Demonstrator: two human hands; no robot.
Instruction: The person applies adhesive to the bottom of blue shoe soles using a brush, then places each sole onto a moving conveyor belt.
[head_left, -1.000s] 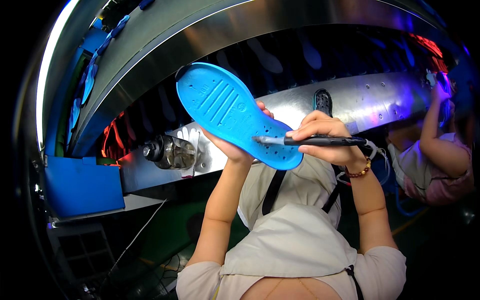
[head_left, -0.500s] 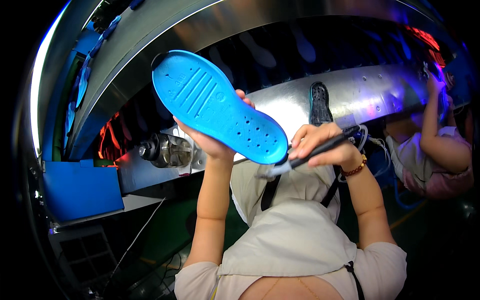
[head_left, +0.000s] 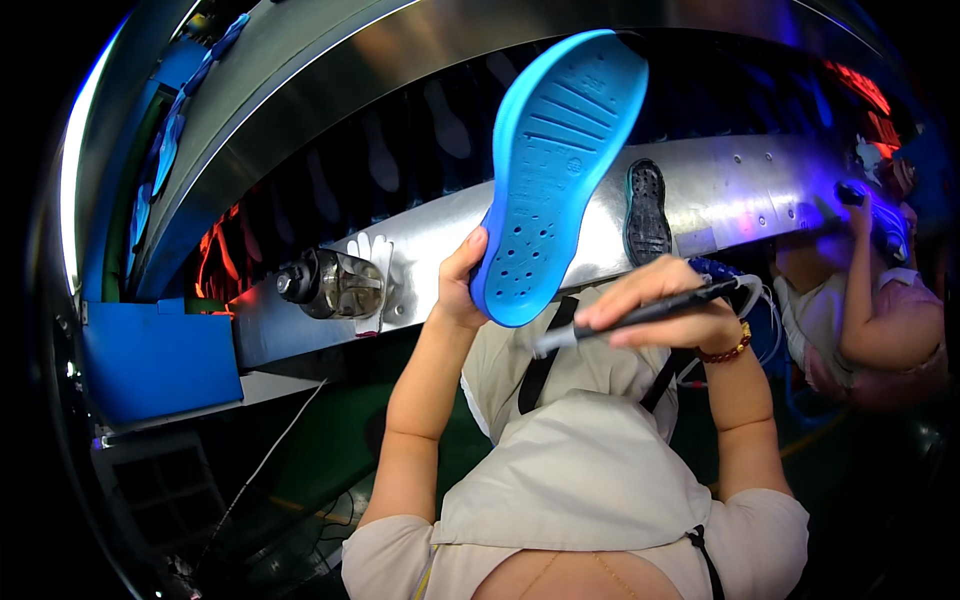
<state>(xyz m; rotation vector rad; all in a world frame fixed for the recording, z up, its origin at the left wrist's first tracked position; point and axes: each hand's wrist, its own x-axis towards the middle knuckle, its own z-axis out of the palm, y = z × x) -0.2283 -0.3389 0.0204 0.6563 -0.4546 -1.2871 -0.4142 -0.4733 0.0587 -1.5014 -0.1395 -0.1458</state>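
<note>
A blue shoe sole (head_left: 545, 180) is tilted up, its ridged and holed face toward me. My left hand (head_left: 463, 280) is closed on its lower left edge, the fingers partly hidden behind it. In my right hand (head_left: 665, 305) is a black pen-shaped tool (head_left: 690, 299) with a grey tip (head_left: 558, 341). The blurred tip points left, just below the sole's lower end; a small gap seems to part them. Beyond my right hand, a black sole (head_left: 648, 210) with a teal edge lies on the metal bench (head_left: 440, 215).
A dark-lidded clear bottle (head_left: 345, 285) stands on the bench at left, with a white glove (head_left: 374, 246) beside it. A blue box (head_left: 160, 365) is further left. Pale cords (head_left: 765, 300) hang past my right wrist. At right sits a co-worker (head_left: 875, 310) holding a bluish piece.
The blue sole has turned more upright and shifted right and up. My left hand now grips its lower left edge. The tool has stayed near the sole's lower end.
</note>
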